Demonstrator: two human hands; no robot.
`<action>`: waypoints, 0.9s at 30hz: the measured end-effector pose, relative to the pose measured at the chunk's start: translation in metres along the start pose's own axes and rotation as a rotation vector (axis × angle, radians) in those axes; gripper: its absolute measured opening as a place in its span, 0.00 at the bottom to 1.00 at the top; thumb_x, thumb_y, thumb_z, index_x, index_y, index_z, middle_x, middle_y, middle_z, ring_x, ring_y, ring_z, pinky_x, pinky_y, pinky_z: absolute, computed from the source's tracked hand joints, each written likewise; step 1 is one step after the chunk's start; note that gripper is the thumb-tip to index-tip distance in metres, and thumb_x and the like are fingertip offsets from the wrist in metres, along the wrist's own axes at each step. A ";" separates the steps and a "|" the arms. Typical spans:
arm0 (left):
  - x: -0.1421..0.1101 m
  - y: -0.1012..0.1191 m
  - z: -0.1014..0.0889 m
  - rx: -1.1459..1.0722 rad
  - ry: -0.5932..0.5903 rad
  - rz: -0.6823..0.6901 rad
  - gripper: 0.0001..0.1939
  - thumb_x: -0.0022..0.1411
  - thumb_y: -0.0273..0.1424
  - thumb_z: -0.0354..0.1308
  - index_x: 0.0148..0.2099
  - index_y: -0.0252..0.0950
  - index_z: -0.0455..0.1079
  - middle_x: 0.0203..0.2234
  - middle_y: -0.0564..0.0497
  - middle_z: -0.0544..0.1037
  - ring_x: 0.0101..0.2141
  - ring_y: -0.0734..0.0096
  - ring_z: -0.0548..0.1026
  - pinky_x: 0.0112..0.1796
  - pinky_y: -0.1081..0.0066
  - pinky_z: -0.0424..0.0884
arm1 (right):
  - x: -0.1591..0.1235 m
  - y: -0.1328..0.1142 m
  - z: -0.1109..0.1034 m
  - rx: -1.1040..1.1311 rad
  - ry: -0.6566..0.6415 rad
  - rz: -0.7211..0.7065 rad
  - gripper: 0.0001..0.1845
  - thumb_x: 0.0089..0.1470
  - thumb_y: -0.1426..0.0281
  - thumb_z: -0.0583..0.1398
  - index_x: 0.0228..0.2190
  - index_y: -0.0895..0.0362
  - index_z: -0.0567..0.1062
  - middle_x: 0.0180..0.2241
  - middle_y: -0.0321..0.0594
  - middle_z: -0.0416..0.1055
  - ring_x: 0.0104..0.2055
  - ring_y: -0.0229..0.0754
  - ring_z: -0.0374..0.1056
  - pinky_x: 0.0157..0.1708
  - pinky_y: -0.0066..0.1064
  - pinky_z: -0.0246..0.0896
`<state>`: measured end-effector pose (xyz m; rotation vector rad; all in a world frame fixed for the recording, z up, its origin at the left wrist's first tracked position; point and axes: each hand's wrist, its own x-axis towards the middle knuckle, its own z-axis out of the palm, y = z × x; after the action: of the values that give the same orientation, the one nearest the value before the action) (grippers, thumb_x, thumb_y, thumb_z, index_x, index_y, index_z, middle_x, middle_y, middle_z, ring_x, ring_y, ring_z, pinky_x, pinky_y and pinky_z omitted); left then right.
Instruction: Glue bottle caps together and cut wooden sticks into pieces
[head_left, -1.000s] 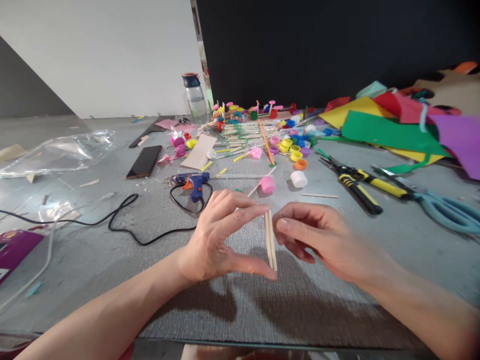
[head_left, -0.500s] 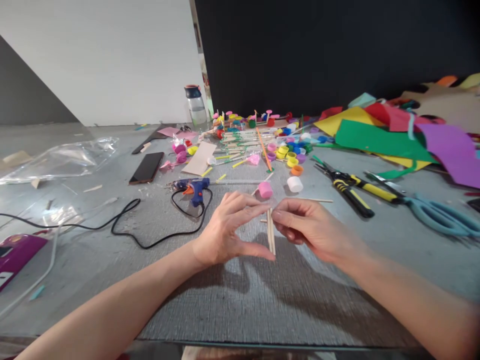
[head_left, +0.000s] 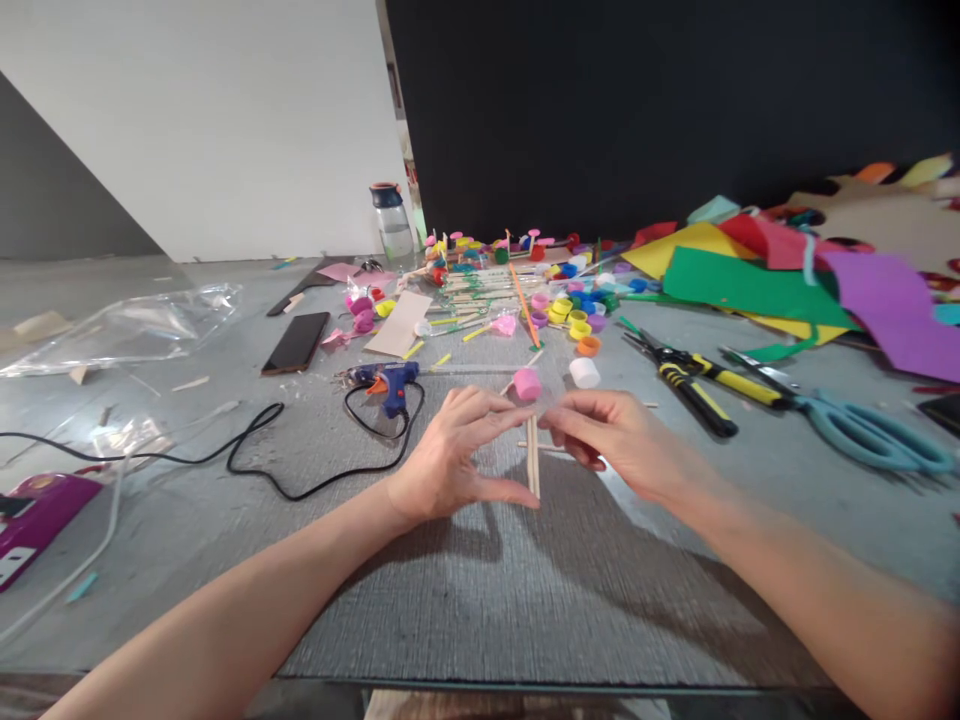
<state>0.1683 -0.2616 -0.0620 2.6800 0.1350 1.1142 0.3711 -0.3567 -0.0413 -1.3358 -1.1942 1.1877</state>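
Observation:
My left hand [head_left: 457,450] grips a pair of thin wooden sticks [head_left: 532,460] by their ends, the thumb below and the fingertips above. The two sticks lie side by side. A short wooden crosspiece [head_left: 553,448] passes across them, its right end reaching my right hand's fingers. My right hand [head_left: 611,435] is closed in a pinch just right of the sticks; what its fingertips hold is hidden. Beyond the hands are a pink bottle cap [head_left: 527,384] and a white cap [head_left: 585,373].
A blue glue gun [head_left: 391,385] with a black cord lies left of the hands. Pliers [head_left: 690,385] and blue-handled scissors [head_left: 862,430] lie right. Behind are coloured caps [head_left: 559,310], a phone [head_left: 296,342], a water bottle [head_left: 392,225] and felt sheets [head_left: 754,285].
My right hand has drawn slightly away to the right from the paired sticks, showing more of the crosspiece. The left hand keeps its hold on the sticks. The view has shifted slightly.

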 end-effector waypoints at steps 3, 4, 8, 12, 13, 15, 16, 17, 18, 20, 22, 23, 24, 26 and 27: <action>0.000 0.001 -0.001 0.055 -0.005 -0.043 0.43 0.48 0.57 0.67 0.60 0.37 0.70 0.44 0.43 0.80 0.44 0.59 0.76 0.45 0.58 0.69 | 0.003 0.003 -0.007 -0.087 0.027 -0.018 0.19 0.55 0.54 0.65 0.23 0.56 0.74 0.16 0.30 0.61 0.19 0.33 0.54 0.19 0.30 0.44; 0.000 0.002 -0.001 0.075 -0.003 -0.051 0.43 0.48 0.57 0.67 0.59 0.36 0.70 0.44 0.43 0.80 0.44 0.59 0.76 0.45 0.58 0.69 | 0.003 0.003 -0.007 -0.094 0.009 -0.018 0.19 0.56 0.55 0.65 0.24 0.56 0.74 0.17 0.30 0.61 0.19 0.33 0.54 0.19 0.30 0.44; 0.000 0.005 -0.002 0.151 0.007 -0.059 0.43 0.48 0.57 0.67 0.58 0.35 0.71 0.43 0.43 0.80 0.44 0.58 0.75 0.46 0.58 0.67 | 0.003 0.007 -0.006 -0.062 -0.091 -0.026 0.16 0.58 0.56 0.63 0.28 0.56 0.76 0.20 0.31 0.62 0.22 0.34 0.56 0.21 0.30 0.46; -0.001 0.007 -0.002 0.178 0.031 -0.133 0.42 0.49 0.58 0.66 0.59 0.38 0.70 0.45 0.44 0.79 0.45 0.57 0.73 0.47 0.58 0.65 | -0.001 0.007 -0.002 -0.097 -0.164 0.020 0.17 0.57 0.54 0.62 0.29 0.57 0.76 0.20 0.31 0.62 0.22 0.34 0.55 0.20 0.29 0.46; -0.001 0.007 -0.002 0.184 0.032 -0.155 0.41 0.49 0.57 0.65 0.59 0.38 0.70 0.45 0.44 0.79 0.46 0.57 0.73 0.47 0.58 0.65 | -0.002 0.007 -0.001 -0.127 -0.179 0.030 0.17 0.57 0.55 0.61 0.29 0.57 0.76 0.20 0.31 0.62 0.21 0.34 0.55 0.20 0.30 0.46; -0.002 0.006 -0.002 0.205 0.012 -0.203 0.40 0.50 0.57 0.66 0.58 0.37 0.71 0.46 0.44 0.79 0.47 0.56 0.72 0.48 0.58 0.64 | -0.004 0.005 -0.001 -0.243 -0.155 -0.009 0.16 0.59 0.58 0.60 0.28 0.56 0.76 0.20 0.32 0.63 0.22 0.35 0.56 0.21 0.31 0.48; -0.002 0.005 -0.002 0.217 -0.009 -0.227 0.39 0.50 0.56 0.66 0.58 0.37 0.71 0.46 0.44 0.78 0.47 0.55 0.72 0.48 0.57 0.64 | -0.005 0.003 -0.002 -0.325 -0.114 -0.059 0.15 0.60 0.60 0.59 0.28 0.56 0.76 0.21 0.33 0.66 0.23 0.36 0.58 0.23 0.32 0.50; -0.003 0.004 -0.002 0.227 -0.035 -0.249 0.39 0.50 0.55 0.67 0.58 0.37 0.72 0.47 0.44 0.78 0.48 0.55 0.72 0.49 0.57 0.64 | -0.005 0.002 -0.003 -0.411 -0.064 -0.117 0.14 0.60 0.62 0.59 0.28 0.56 0.77 0.23 0.35 0.68 0.25 0.37 0.60 0.25 0.32 0.52; -0.003 0.003 -0.003 0.231 -0.063 -0.267 0.39 0.50 0.54 0.68 0.58 0.36 0.72 0.47 0.44 0.78 0.48 0.54 0.72 0.49 0.57 0.64 | -0.005 0.002 -0.005 -0.492 -0.015 -0.170 0.13 0.61 0.63 0.58 0.28 0.55 0.77 0.25 0.36 0.71 0.27 0.38 0.63 0.27 0.33 0.54; -0.003 0.000 -0.003 0.221 -0.125 -0.285 0.38 0.50 0.53 0.68 0.58 0.36 0.72 0.48 0.44 0.78 0.49 0.54 0.71 0.50 0.56 0.63 | -0.003 0.001 -0.009 -0.636 0.045 -0.235 0.12 0.62 0.66 0.57 0.29 0.55 0.77 0.30 0.38 0.76 0.31 0.41 0.68 0.31 0.34 0.57; -0.003 -0.003 -0.005 0.199 -0.199 -0.278 0.39 0.50 0.52 0.69 0.59 0.37 0.71 0.48 0.45 0.77 0.49 0.55 0.71 0.50 0.56 0.63 | -0.001 0.003 -0.014 -0.811 0.040 -0.245 0.11 0.62 0.68 0.57 0.30 0.54 0.78 0.32 0.39 0.78 0.34 0.43 0.70 0.34 0.36 0.59; -0.003 -0.004 -0.005 0.191 -0.239 -0.270 0.39 0.51 0.52 0.69 0.60 0.39 0.70 0.49 0.45 0.77 0.50 0.55 0.71 0.51 0.56 0.63 | 0.000 0.004 -0.016 -0.902 0.026 -0.238 0.10 0.62 0.68 0.58 0.31 0.54 0.78 0.33 0.39 0.78 0.35 0.44 0.71 0.35 0.36 0.59; -0.002 -0.006 -0.006 0.187 -0.275 -0.263 0.39 0.51 0.51 0.69 0.61 0.40 0.69 0.49 0.45 0.77 0.50 0.55 0.71 0.51 0.56 0.63 | 0.000 0.006 -0.017 -0.984 0.012 -0.229 0.08 0.61 0.69 0.59 0.31 0.54 0.78 0.33 0.40 0.78 0.35 0.45 0.71 0.35 0.37 0.59; -0.002 -0.009 -0.009 0.194 -0.329 -0.262 0.38 0.52 0.50 0.69 0.62 0.41 0.69 0.50 0.45 0.76 0.51 0.55 0.70 0.52 0.55 0.62 | 0.001 0.010 -0.018 -1.084 -0.010 -0.214 0.06 0.59 0.69 0.62 0.30 0.55 0.78 0.32 0.41 0.77 0.35 0.47 0.72 0.34 0.38 0.59; -0.002 -0.011 -0.010 0.200 -0.346 -0.269 0.37 0.53 0.50 0.69 0.62 0.42 0.69 0.50 0.45 0.76 0.52 0.54 0.69 0.53 0.55 0.62 | 0.001 0.012 -0.018 -1.101 -0.014 -0.215 0.05 0.58 0.69 0.63 0.30 0.55 0.78 0.32 0.42 0.76 0.36 0.48 0.72 0.34 0.38 0.58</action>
<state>0.1594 -0.2499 -0.0595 2.8679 0.5507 0.5752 0.3899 -0.3577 -0.0515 -1.8772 -2.0703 0.3175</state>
